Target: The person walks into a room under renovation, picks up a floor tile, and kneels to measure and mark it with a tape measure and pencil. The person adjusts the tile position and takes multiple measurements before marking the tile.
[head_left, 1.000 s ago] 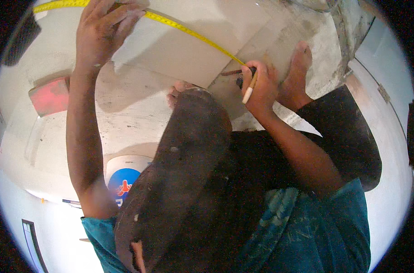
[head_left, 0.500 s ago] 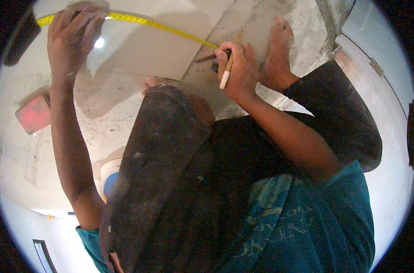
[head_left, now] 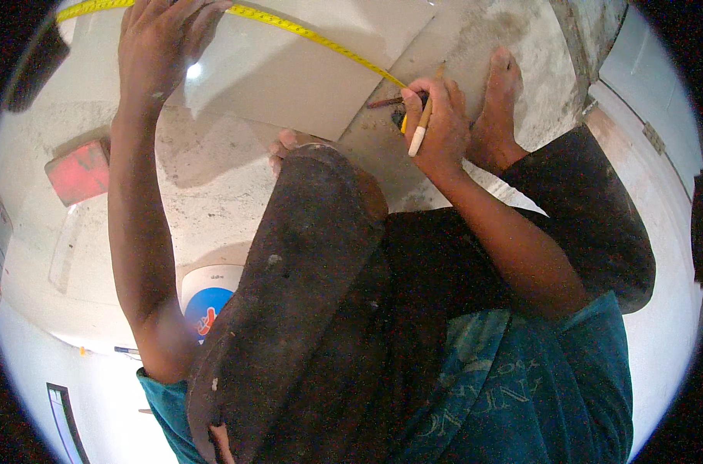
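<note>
A yellow tape measure (head_left: 320, 42) stretches across a large pale tile (head_left: 289, 85), bowed slightly between my two hands. My left hand (head_left: 166, 46) is closed on the blade at the upper left, and the blade runs on past it toward the rim. At the other end, my right hand (head_left: 442, 116) grips a tan pencil with a white end (head_left: 418, 134), point away from me. The tape reaches the fingertips of this hand. Something dark and yellow, partly hidden, sits under its fingers. A thin rusty-brown stick (head_left: 384, 102) lies just beside them.
My bare foot (head_left: 500, 100) rests on the dusty floor right of my right hand. My bent knee (head_left: 320, 166) stands between my arms. Left of my left forearm lies a red block (head_left: 78, 173). Close to that elbow is a round white and blue lid-like thing (head_left: 206, 300).
The whole view has shifted, so most things appear further right. More of the white and blue round thing shows. Both hands keep their grips, and the tape stays stretched.
</note>
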Tool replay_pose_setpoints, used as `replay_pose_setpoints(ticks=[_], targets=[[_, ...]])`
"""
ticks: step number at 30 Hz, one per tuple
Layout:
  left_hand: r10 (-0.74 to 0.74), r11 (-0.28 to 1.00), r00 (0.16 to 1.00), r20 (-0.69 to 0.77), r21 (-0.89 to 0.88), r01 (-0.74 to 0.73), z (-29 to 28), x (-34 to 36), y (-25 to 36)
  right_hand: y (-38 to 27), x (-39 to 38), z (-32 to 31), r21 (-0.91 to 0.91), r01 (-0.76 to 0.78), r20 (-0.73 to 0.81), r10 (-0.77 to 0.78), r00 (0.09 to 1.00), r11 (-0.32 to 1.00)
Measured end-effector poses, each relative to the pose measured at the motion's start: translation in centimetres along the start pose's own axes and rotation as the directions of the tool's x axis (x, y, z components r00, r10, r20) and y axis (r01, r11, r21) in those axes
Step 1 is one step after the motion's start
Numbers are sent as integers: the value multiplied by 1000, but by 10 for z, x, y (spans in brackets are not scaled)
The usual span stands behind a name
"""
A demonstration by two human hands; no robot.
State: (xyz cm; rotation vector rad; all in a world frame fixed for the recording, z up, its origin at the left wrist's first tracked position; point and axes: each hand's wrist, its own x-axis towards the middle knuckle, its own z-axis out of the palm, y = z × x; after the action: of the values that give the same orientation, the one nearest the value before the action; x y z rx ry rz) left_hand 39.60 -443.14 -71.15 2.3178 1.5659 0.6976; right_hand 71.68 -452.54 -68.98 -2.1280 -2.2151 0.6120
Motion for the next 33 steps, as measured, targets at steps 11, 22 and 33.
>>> replay_pose_setpoints(ticks=[11,22,33], targets=[[-16,998,996,86,67,10,3,-5,-16,0,3,-1,27,18,-7,-18,1000,999],[12,985,987,158,170,-39,6,-14,-43,-9,8,-6,-4,17,-27,-17,999,1000],[15,988,990,139,147,-36,3,-11,-45,-14,10,-5,48,-11,9,11,1000,999]])
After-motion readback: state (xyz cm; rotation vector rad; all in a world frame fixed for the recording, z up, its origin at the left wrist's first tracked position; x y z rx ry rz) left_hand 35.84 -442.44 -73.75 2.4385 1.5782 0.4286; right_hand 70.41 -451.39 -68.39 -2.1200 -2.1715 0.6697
